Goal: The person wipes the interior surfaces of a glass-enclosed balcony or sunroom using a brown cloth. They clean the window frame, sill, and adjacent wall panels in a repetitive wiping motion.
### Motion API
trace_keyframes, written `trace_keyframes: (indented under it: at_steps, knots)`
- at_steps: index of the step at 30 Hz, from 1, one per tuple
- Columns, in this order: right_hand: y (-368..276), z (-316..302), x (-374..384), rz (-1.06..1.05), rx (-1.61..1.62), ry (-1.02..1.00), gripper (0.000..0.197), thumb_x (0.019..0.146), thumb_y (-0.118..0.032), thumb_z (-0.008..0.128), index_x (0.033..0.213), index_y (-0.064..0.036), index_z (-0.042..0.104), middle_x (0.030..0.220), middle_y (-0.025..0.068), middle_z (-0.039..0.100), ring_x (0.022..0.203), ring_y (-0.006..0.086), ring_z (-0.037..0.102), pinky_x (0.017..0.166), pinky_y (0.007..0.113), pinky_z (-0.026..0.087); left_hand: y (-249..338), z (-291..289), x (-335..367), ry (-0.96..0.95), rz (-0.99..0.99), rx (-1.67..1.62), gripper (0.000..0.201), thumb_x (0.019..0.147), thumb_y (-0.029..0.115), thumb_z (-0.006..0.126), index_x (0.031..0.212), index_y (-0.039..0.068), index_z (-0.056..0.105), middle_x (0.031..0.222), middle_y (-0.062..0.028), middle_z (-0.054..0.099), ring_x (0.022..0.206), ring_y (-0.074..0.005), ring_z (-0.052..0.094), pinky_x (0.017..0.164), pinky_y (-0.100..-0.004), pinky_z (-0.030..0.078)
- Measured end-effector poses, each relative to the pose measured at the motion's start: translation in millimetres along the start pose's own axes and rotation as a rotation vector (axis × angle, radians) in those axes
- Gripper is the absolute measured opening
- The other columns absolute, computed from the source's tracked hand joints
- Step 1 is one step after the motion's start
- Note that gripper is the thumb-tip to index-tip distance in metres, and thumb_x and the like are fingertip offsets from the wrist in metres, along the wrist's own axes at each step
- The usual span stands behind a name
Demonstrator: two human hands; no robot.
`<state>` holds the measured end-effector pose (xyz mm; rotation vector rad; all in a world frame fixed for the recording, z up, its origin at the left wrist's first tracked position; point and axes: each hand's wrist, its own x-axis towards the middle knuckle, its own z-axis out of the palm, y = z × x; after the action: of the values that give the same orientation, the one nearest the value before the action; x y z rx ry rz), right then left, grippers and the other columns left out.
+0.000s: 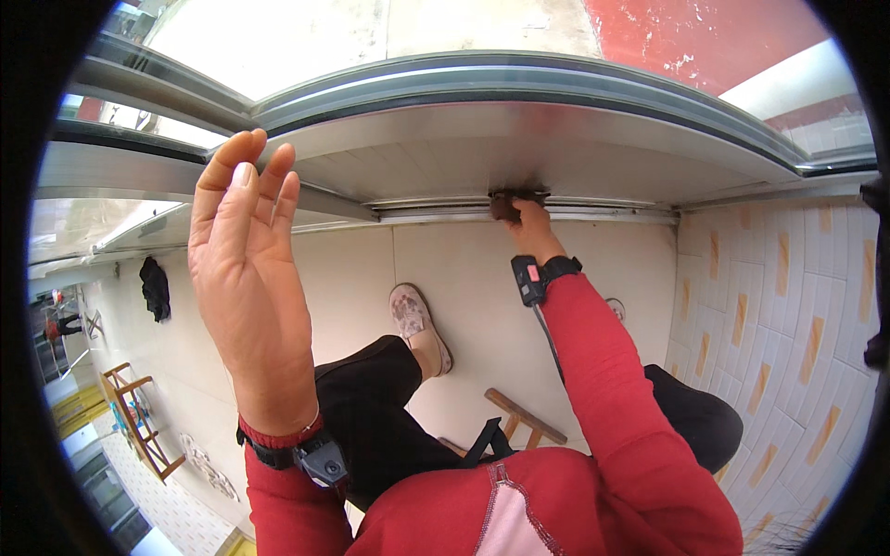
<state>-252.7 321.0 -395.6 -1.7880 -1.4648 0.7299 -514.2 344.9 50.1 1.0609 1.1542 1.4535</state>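
Note:
My right hand (533, 229) is closed around a bunched dark brown cloth (505, 206), pressed at the metal sliding track (436, 211) along the foot of the pale door panel (436, 148). Close to the camera, my left hand (250, 250) is raised with its fingers apart and nothing in it. It appears in front of the metal frame at the left; whether it touches the frame I cannot tell. Dark smudges show on the panel just above the cloth.
Beneath me is a wooden stool (524, 417). The right wall (779, 306) carries pale tiles with tan strips. Farther left, a wooden frame (139, 422) and a black cloth-like item (155, 289) are on the floor. Glass (482, 28) rises above the panel.

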Motion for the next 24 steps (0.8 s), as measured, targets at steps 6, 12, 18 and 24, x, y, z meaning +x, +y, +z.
trace_keyframes:
  at_steps: [6, 12, 18, 24]
  knots:
    - [-98.7, -61.0, 33.2, 0.983, 1.371, 0.301, 0.040, 0.097, 0.003, 0.045, 0.136, 0.0082, 0.048, 0.133, 0.0276, 0.059, 0.119, 0.0412, 0.063, 0.087, 0.044, 0.058, 5.5, -4.5, 4.1, 0.010, 0.090, 0.022, 0.032, 0.110, 0.017, 0.048, 0.137, 0.004, 0.058, 0.136, -0.0141, 0.061, 0.127, -0.0248, 0.060, 0.115, -0.0408, 0.044]
    - [-264.5, -140.5, 25.6, 0.523, 1.491, 0.047, 0.034, 0.095, 0.009, 0.040, 0.126, 0.0145, 0.051, 0.126, 0.0322, 0.060, 0.116, 0.0361, 0.064, 0.096, 0.037, 0.057, 12.1, -19.2, -5.5, 0.023, 0.141, 0.002, 0.027, 0.109, 0.016, 0.051, 0.129, 0.003, 0.064, 0.126, -0.0108, 0.067, 0.120, -0.0215, 0.065, 0.108, -0.0342, 0.048]
    - [-284.7, -148.6, 0.9, 0.087, 1.347, -0.130, 0.027, 0.095, 0.007, 0.049, 0.121, 0.0133, 0.055, 0.117, 0.0232, 0.065, 0.113, 0.0330, 0.066, 0.105, 0.043, 0.053, 16.4, -22.4, -10.5, 0.116, 0.240, -0.119, 0.019, 0.102, 0.008, 0.061, 0.120, 0.003, 0.065, 0.100, -0.0025, 0.066, 0.093, -0.0084, 0.061, 0.082, -0.0210, 0.047]
    - [-203.0, -120.7, -53.7, 0.648, 1.203, 0.236, 0.049, 0.094, 0.009, 0.048, 0.142, 0.0005, 0.041, 0.140, 0.0196, 0.053, 0.126, 0.0396, 0.059, 0.108, 0.054, 0.052, 38.7, -58.7, 4.1, 0.482, 0.216, -0.142, 0.023, 0.096, 0.002, 0.060, 0.118, 0.005, 0.064, 0.114, -0.0027, 0.060, 0.096, -0.0088, 0.058, 0.078, -0.0225, 0.046]
